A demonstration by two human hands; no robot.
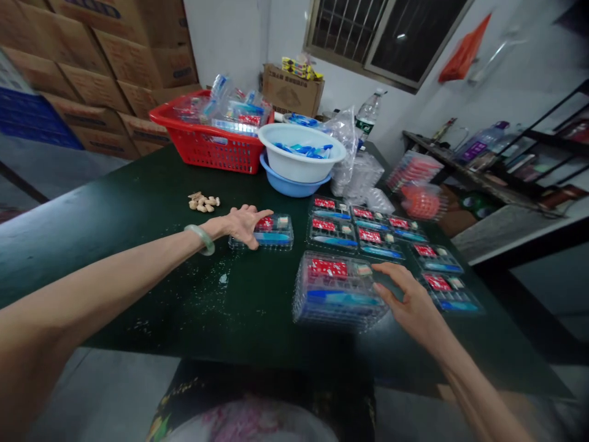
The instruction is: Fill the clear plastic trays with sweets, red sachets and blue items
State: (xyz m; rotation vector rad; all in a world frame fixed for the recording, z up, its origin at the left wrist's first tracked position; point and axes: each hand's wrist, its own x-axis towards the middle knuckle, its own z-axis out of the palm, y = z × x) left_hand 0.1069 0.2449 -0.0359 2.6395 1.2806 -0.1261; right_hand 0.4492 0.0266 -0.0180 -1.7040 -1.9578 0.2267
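My left hand (243,223), with a green bangle at the wrist, grips the left end of a small stack of clear plastic packs (271,232) holding red cards and blue items, on a dark green table (138,202). My right hand (411,301) lies with fingers spread against the right side of a taller stack of the same packs (335,287) near the table's front. Beyond the two stacks, several single packs (363,230) lie flat in rows.
A red basket (207,144) of packed goods stands at the back, beside a white bowl (301,153) of blue items nested in a blue bowl. Peanuts (203,201) lie at left. Plastic bags, a water bottle (368,113), cardboard boxes and a shelf at right surround the table.
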